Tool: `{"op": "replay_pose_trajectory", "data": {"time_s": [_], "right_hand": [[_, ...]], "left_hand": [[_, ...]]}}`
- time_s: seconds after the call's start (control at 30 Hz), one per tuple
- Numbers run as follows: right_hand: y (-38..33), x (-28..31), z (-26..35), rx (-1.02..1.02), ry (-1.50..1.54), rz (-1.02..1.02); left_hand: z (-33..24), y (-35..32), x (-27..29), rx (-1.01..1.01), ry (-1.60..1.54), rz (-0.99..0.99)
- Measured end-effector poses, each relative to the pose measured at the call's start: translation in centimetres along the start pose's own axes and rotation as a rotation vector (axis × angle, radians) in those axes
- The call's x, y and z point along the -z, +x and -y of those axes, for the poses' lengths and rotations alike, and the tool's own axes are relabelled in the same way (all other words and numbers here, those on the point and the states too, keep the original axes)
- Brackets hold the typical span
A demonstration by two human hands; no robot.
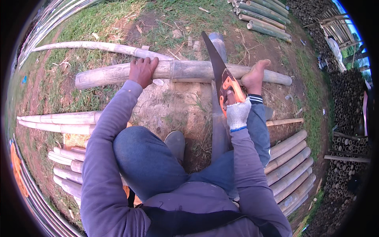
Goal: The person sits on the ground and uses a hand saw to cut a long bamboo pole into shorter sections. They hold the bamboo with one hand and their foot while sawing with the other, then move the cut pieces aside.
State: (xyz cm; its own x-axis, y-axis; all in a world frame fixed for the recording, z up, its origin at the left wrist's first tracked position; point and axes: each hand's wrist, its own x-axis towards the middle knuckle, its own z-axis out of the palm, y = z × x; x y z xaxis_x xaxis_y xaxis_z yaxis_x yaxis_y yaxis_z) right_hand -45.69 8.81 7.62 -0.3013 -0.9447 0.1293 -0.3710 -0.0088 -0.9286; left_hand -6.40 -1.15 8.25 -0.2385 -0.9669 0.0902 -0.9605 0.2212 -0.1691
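A thick bamboo pole point(104, 76) lies crosswise in front of me. My bare left hand point(143, 72) grips it from above, left of the middle, fingers curled over its far side. In my right hand point(238, 111), which wears a white knit glove with a blue cuff, is a handsaw point(214, 57) with an orange handle. Its dark blade points away from me and slants across the pole, right of the middle; whether the teeth touch the bamboo I cannot tell. My bare foot point(253, 77) rests on the pole just right of the saw.
A dark support pole point(219, 134) runs lengthwise under the bamboo. Behind it lies a thinner curved pole point(98, 46). Cut bamboo lengths lie at the near right point(288, 158), near left point(69, 168) and far right point(264, 15). A tall bamboo stack point(347, 106) stands along the right.
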Motion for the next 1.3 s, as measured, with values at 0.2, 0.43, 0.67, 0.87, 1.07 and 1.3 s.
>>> {"op": "replay_pose_trajectory", "data": {"time_s": [0.2, 0.43, 0.67, 0.87, 1.07, 1.3], "right_hand": [[-13.6, 7.1, 5.1, -0.181, 0.152, 0.022], [-4.3, 1.0, 0.0, 0.039, 0.078, -0.023], [-9.9, 4.6, 2.8, -0.155, 0.178, 0.035], [-13.4, 6.2, 0.5, -0.197, 0.149, -0.028], [-1.3, -1.3, -0.5, 0.002, 0.268, -0.022], [-15.5, 9.2, 3.4, -0.230, 0.189, 0.032]], "left_hand": [[0.7, -1.2, -0.3, 0.017, 0.006, 0.021], [0.3, -0.4, -0.3, 0.006, 0.036, 0.017], [1.0, -0.6, 0.9, 0.033, -0.013, 0.061], [0.5, -0.6, 0.3, 0.008, 0.009, 0.046], [-0.1, -0.6, 1.0, 0.021, -0.013, 0.043], [-0.4, 0.2, -0.2, -0.008, -0.036, 0.001]]}}
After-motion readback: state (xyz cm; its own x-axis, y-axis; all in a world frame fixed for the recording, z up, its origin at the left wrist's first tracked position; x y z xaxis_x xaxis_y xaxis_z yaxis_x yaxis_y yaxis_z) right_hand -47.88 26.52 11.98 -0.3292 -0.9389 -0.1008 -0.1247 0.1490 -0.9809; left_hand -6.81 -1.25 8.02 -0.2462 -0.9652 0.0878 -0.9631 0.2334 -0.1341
